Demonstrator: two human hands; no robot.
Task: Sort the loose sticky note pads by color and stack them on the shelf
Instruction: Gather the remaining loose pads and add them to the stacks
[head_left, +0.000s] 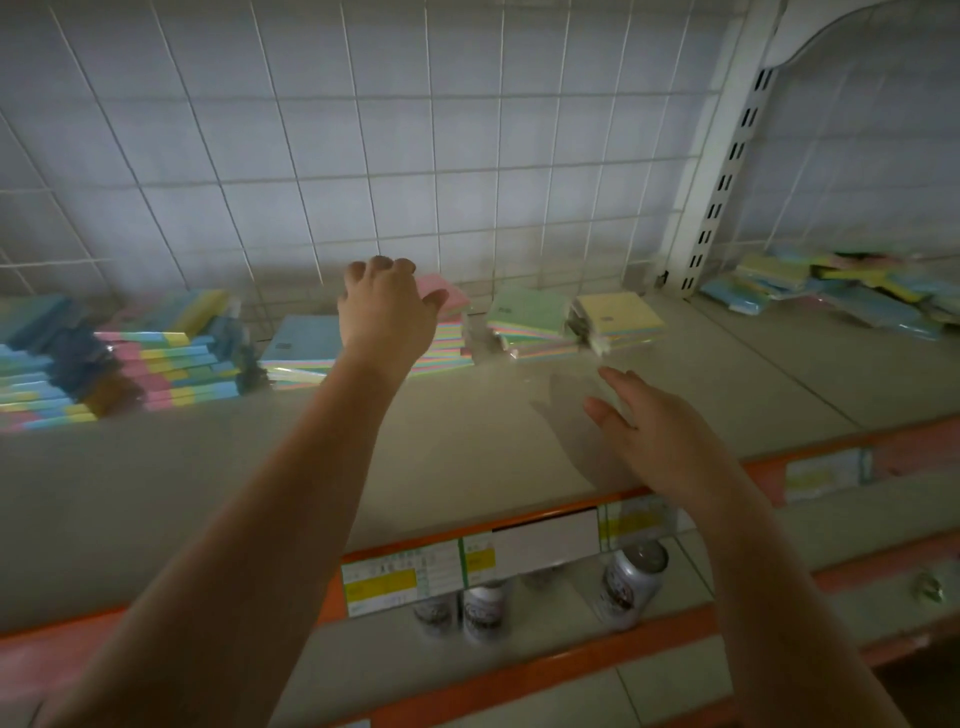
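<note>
right hand (652, 415) nearest, fingers straight, holding nothing, probably free to fetch. left hand (387, 306) curled over pink-topped stack (441, 325), seemingly squaring it.

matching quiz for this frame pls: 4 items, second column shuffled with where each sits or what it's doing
1. left hand
2. right hand
3. cans
4. loose pile of pads

A. far right of the shelf
B. on the lower shelf
C. on the pink-topped stack
D. open, above bare shelf

Pairs: 1-C, 2-D, 3-B, 4-A
</note>
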